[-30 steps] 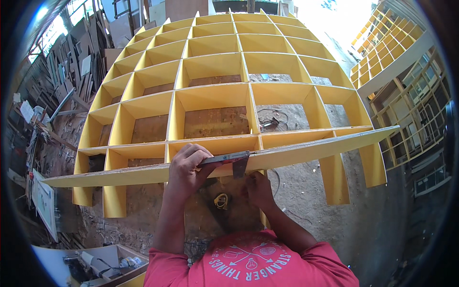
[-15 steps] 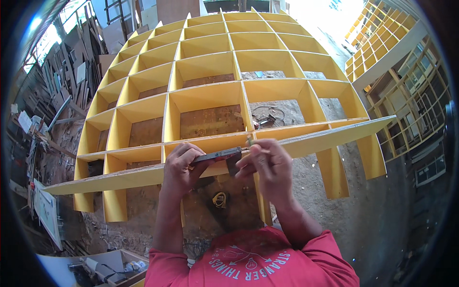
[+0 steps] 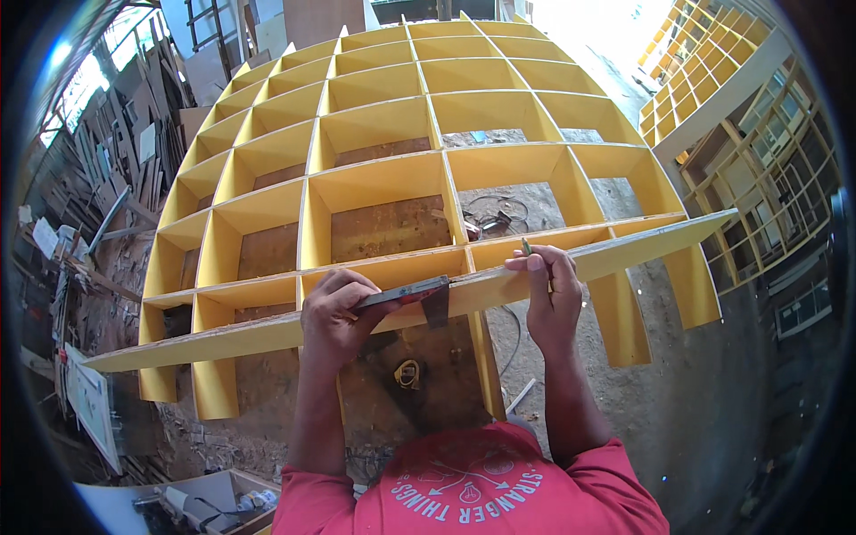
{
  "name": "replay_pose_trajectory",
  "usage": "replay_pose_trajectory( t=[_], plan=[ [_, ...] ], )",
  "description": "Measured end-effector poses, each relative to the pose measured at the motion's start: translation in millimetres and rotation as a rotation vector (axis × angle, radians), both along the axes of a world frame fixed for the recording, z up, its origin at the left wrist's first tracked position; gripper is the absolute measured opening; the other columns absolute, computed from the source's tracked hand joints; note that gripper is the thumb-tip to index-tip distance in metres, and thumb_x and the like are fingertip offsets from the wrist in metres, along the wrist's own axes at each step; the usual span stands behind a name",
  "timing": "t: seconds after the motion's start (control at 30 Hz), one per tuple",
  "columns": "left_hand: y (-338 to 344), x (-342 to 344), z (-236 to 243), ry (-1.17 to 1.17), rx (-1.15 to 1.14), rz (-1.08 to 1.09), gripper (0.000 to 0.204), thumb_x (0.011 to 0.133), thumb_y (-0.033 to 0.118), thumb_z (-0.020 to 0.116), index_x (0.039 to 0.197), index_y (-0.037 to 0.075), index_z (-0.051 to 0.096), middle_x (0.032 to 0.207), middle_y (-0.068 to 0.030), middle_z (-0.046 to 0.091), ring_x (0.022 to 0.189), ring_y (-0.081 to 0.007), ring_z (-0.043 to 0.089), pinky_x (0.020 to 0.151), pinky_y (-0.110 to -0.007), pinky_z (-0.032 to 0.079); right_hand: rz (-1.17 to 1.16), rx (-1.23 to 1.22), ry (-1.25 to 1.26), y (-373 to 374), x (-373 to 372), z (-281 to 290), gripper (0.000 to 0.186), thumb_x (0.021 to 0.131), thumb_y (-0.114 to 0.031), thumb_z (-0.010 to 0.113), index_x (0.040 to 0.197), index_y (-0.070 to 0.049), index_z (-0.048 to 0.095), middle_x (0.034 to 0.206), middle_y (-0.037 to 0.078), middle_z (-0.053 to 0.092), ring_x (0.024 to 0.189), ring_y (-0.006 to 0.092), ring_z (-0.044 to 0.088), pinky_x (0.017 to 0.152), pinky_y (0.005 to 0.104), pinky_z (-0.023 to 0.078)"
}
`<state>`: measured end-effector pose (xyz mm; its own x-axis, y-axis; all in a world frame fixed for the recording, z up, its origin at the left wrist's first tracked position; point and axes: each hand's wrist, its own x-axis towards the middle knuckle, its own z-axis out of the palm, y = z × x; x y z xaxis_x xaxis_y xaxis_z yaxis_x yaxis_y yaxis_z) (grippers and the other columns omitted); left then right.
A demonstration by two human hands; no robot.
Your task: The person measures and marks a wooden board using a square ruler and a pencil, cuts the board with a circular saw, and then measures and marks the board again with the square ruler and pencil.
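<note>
A long pale plywood strip (image 3: 205,341) lies crosswise in front of me, along the near edge of a yellow plywood grid (image 3: 481,107). My left hand (image 3: 341,316) grips a dark metal square (image 3: 397,294) with some red on it, laid over the strip's top edge, its dark blade hanging down the near face. To the right of the square my right hand (image 3: 553,299) pinches a slim green pencil (image 3: 527,248) upright, close to the strip's top edge.
A second yellow grid (image 3: 704,67) stands at the upper right, above a wooden lattice frame (image 3: 753,214). Board offcuts (image 3: 125,134) lean along the left. An open bin (image 3: 205,499) sits at lower left. A coiled yellow cord (image 3: 406,374) and cables lie under the grid.
My right hand has come up from below the strip and moved rightward, now showing the green pencil. My left hand still holds the square, shifted slightly left in the picture.
</note>
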<state>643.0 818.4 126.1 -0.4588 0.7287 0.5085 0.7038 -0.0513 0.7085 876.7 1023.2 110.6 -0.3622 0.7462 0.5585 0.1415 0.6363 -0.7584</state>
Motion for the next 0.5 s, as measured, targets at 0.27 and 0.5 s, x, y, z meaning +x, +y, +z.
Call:
replay_pose_trajectory(
  t=[0.27, 0.5],
  plan=[
    [5.6, 3.1, 2.6, 0.041, -0.023, 0.028, 0.027, 0.080, 0.025, 0.099, 0.086, 0.004, 0.082, 0.088, -0.0070, 0.073, 0.086, -0.0230, 0.069, 0.076, -0.037, 0.053, -0.004, -0.047, 0.021, -1.8, -1.9, 1.1, 0.022, 0.115, -0.019, 0.060, 0.108, -0.003, 0.074, 0.100, 0.007, 0.083, 0.104, 0.0265, 0.071, 0.100, 0.0411, 0.054],
    [4.2, -0.5, 1.8, 0.114, -0.029, 0.027, 0.026, 0.081, 0.024, 0.098, 0.089, 0.006, 0.082, 0.089, -0.0057, 0.074, 0.086, -0.0232, 0.071, 0.069, -0.038, 0.057, -0.004, -0.012, -0.008, -0.6, -2.3, 0.8, 0.023, 0.116, -0.019, 0.058, 0.110, -0.003, 0.073, 0.101, 0.008, 0.083, 0.106, 0.0236, 0.072, 0.102, 0.0404, 0.054]
  ],
)
